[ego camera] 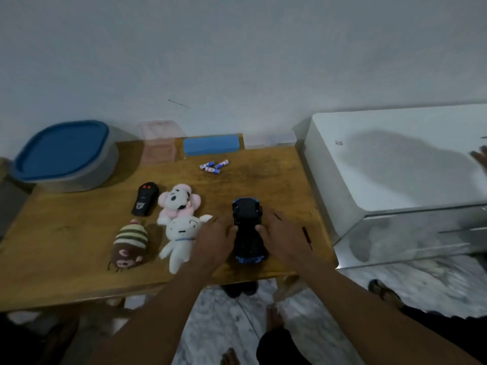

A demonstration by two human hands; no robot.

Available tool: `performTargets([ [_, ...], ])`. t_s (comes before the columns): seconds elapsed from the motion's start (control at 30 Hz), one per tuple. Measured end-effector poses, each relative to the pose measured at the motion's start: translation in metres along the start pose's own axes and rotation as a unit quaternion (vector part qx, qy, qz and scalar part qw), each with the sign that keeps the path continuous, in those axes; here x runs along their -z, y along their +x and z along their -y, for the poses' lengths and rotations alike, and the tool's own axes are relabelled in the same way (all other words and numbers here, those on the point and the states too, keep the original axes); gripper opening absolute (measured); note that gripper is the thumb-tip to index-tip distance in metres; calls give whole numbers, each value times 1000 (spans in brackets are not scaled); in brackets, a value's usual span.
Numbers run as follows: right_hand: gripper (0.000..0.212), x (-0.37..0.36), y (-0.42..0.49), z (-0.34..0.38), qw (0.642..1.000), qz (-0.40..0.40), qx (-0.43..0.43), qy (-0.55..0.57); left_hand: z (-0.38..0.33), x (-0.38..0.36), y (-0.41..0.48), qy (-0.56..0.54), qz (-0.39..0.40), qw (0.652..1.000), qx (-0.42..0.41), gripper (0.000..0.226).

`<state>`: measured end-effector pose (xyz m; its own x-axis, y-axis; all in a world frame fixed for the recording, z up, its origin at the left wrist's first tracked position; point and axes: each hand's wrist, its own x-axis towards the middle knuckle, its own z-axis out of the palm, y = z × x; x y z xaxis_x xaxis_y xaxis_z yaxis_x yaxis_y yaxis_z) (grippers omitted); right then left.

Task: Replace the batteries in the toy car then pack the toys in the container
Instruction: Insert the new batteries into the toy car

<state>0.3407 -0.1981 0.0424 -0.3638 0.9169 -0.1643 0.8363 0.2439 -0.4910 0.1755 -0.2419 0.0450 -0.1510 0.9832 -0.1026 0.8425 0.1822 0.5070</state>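
Note:
A black and blue toy car [247, 227] stands on the wooden table [79, 248] near its front edge. My left hand [213, 241] presses against the car's left side and my right hand [284, 238] against its right side, thumbs on its roof. Several small batteries [214, 165] lie further back. A black remote [145, 198] lies left of a pink plush dog [178, 202]. A white plush [181, 241] and a brown striped plush [130, 248] lie at the front left. A grey container with a blue lid [64, 156] stands at the back left.
A thin dark screwdriver [307, 237] lies by my right hand. A blue box [210, 144] and two clear boxes [158, 143] line the wall. A white cabinet [395, 175] stands right of the table, with another person's hand [481, 158] at its far edge. Feet show on the marble floor.

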Motion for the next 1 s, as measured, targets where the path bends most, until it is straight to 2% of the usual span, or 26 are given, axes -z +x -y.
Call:
performTargets([
  [0.13,27,-10,-7,3,998,16,-37,58,0,-8,-11,-128,26,990,46,35],
  [0.27,28,-12,0,1,974,50,-105,195,-1,-9,-8,-253,73,959,107,50],
  [0.4,28,-9,7,-1,954,56,-141,258,5,-17,-1,-340,87,923,156,57],
  [0.6,29,11,17,2,966,41,-93,238,-2,-5,10,-425,76,884,181,58],
  [0.83,24,43,56,24,968,23,-17,250,-15,39,34,-448,11,882,144,54],
  [1.0,26,52,85,47,973,11,29,227,-10,70,51,-468,17,876,116,72],
])
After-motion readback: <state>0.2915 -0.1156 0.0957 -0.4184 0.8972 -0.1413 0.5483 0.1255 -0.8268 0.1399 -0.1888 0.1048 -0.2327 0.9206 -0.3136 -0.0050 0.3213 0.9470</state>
